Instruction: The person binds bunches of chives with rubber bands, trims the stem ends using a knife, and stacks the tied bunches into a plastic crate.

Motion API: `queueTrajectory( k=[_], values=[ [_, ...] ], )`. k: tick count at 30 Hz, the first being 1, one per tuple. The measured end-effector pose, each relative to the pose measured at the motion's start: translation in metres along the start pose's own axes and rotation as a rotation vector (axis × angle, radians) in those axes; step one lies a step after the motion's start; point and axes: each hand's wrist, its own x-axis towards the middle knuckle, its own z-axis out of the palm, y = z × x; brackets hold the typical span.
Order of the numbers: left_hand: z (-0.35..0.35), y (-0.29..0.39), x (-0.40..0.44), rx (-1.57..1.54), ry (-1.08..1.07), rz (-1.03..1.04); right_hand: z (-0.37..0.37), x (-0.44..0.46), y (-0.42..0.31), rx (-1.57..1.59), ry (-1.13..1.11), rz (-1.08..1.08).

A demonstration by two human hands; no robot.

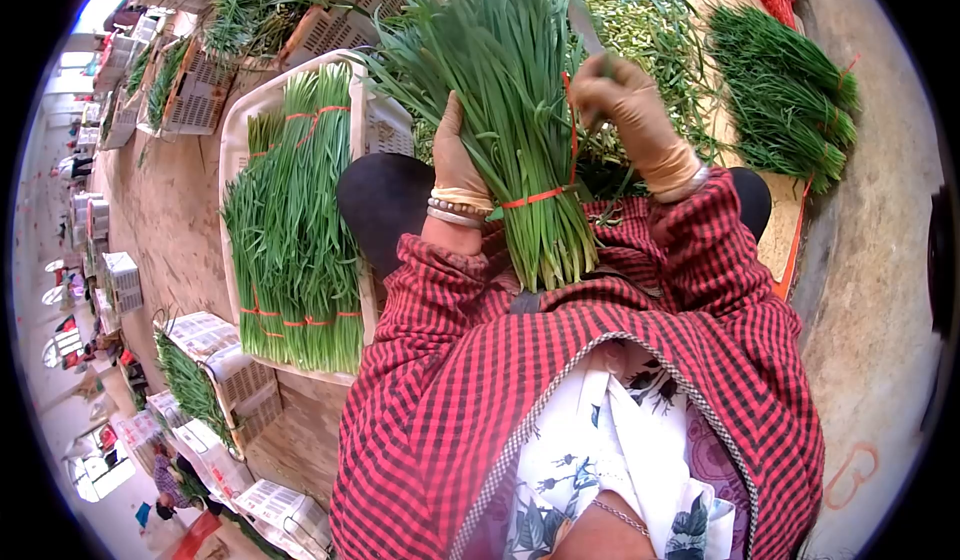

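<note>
A big bunch of garlic chives [515, 120] stands tilted on my lap, its pale cut ends toward me and its leaves fanning away. My gloved left hand [457, 168] is wrapped round the bunch's left side. A red tie [533, 199] circles the stems low down, and a loose strip of it rises along the right side. To the right of the bunch, my gloved right hand [632, 110] is closed on a knife [582, 26] whose blade points up and away. Its handle is mostly hidden by the fingers.
At my left, a white crate [232, 175] holds several tied bunches. More tied bunches [785, 100] lie at the right by the wall. Loose leaf trimmings [650, 35] are heaped ahead. Further left stand other crates [205, 90], with people in the distance.
</note>
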Motion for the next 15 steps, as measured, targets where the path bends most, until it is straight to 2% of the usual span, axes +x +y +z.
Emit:
queueTrajectory(
  k=[1, 3, 4, 5, 7, 9, 10, 11, 13, 15],
  values=[
    [0.0, 0.0, -0.001, -0.002, 0.002, 0.003, -0.015, 0.008, 0.0, 0.067, 0.014, -0.101],
    [0.001, 0.0, -0.004, 0.037, 0.016, 0.028, -0.018, 0.012, -0.025, 0.076, 0.345, -0.2],
    [0.004, 0.0, -0.006, 0.036, 0.016, 0.028, -0.029, 0.019, -0.021, 0.076, 0.346, -0.199],
    [0.006, 0.0, -0.007, 0.066, 0.069, 0.062, -0.04, 0.029, -0.02, -0.347, 0.575, -0.435],
    [0.009, 0.0, -0.004, 0.094, 0.112, 0.096, -0.048, 0.031, -0.015, -0.785, 0.792, -0.673],
    [0.008, -0.001, -0.003, 0.187, 0.187, 0.175, -0.014, 0.007, -0.022, -0.331, 0.313, -0.259],
    [0.008, -0.002, -0.003, 0.187, 0.189, 0.174, -0.001, 0.002, -0.012, -0.406, 0.138, -0.267],
    [0.011, -0.003, -0.003, 0.167, 0.172, 0.179, 0.017, -0.004, -0.001, -0.477, 0.093, -0.314],
    [0.012, -0.004, -0.003, 0.149, 0.155, 0.183, 0.034, -0.008, 0.006, -0.739, 0.018, -0.19],
    [0.009, -0.003, -0.004, 0.137, 0.156, 0.164, 0.03, -0.002, 0.024, -0.711, 0.033, -0.191]
  ],
)
